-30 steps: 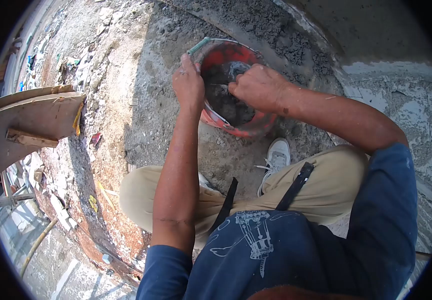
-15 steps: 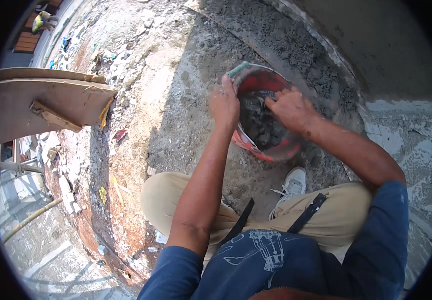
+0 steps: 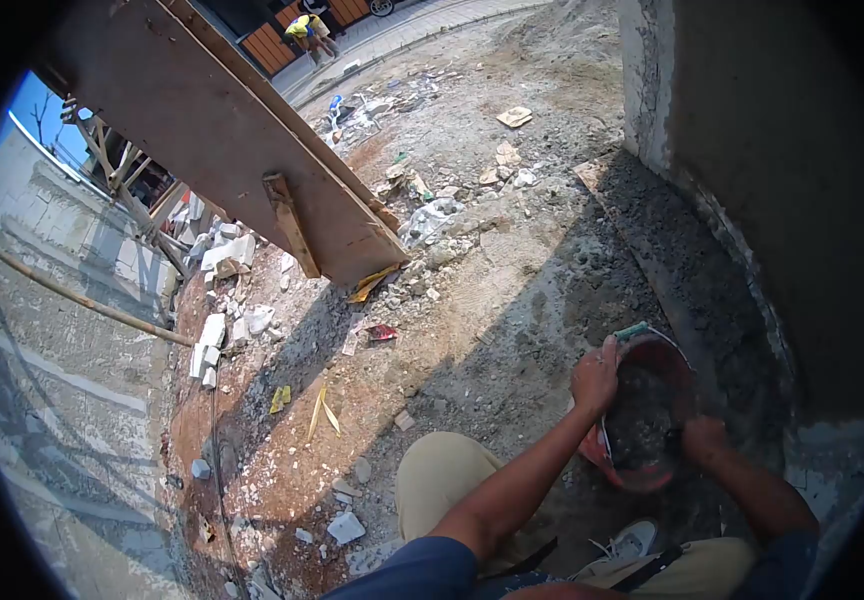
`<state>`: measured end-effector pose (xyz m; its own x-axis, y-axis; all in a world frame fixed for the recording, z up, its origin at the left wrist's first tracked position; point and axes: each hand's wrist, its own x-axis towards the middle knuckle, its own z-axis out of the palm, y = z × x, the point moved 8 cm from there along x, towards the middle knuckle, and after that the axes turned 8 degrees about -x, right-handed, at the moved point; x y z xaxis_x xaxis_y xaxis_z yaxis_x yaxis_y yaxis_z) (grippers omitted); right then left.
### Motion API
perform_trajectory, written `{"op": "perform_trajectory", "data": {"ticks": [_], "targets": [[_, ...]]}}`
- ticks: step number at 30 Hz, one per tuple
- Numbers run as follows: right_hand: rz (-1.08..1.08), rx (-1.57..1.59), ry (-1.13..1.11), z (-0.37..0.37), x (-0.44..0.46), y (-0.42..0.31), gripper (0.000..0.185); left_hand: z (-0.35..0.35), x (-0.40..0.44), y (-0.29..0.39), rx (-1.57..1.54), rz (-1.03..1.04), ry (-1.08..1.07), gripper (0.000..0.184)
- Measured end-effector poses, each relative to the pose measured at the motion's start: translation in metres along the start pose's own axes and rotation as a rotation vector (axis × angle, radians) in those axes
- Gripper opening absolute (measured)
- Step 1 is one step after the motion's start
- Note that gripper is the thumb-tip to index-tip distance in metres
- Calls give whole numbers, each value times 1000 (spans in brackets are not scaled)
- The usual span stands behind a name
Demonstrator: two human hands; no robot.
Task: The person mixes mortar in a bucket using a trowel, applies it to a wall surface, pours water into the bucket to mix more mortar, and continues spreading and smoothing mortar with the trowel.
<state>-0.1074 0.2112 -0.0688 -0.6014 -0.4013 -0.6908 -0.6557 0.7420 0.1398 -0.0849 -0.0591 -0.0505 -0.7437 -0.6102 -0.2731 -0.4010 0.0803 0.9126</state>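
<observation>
Red bucket point(image 3: 670, 355) of grey mix point(image 3: 644, 420) held on the ground point(image 3: 482, 365)
Its rim is gripped by the left hand point(image 3: 595, 380); opposite, the shadowed right hand's state cannot be told from the right hand point(image 3: 705, 441)

No readable text, labels, brands, numbers or signs in your view.
</observation>
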Motion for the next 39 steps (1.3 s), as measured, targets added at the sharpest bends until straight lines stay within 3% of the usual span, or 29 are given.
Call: {"op": "perform_trajectory", "data": {"ticks": [5, 8, 11, 12, 15, 17, 21, 24, 27, 30, 33, 39], "targets": [[-181, 337, -134, 5, -29, -35, 43, 5, -7, 21, -56, 94, -41, 61], [-162, 630, -193, -1, -32, -40, 45, 6, -5, 28, -80, 124, -85, 58], [-145, 549, -19, -62, -50, -18, 48, 9, -2, 28, -52, 146, -91, 58], [-130, 371, 167, -79, -47, -10, 48, 11, -4, 24, -39, 136, -93, 59], [-53, 65, 367, -135, -49, -22, 28, 10, -18, 38, -23, 191, -95, 57], [-185, -152, 588, -129, -39, -59, 17, 14, -21, 40, 11, 169, -84, 54], [-354, -221, 547, -112, -57, -95, 19, 1, -10, 30, -9, 250, -60, 57], [-410, -139, 553, -125, -89, -74, 16, -7, -15, 28, 46, 325, -7, 59], [-287, -202, 723, -145, -98, -47, 17, -6, -6, 11, 47, 186, -26, 58], [-75, -310, 695, -135, -47, -14, 15, -4, -16, 23, 35, 238, -40, 58], [-89, -249, 407, -80, -1, -15, 16, -4, -23, 33, 10, 269, -50, 58], [-51, 2, 198, -30, -5, -16, 22, -3, -20, 27, -63, 246, -62, 56]]}}
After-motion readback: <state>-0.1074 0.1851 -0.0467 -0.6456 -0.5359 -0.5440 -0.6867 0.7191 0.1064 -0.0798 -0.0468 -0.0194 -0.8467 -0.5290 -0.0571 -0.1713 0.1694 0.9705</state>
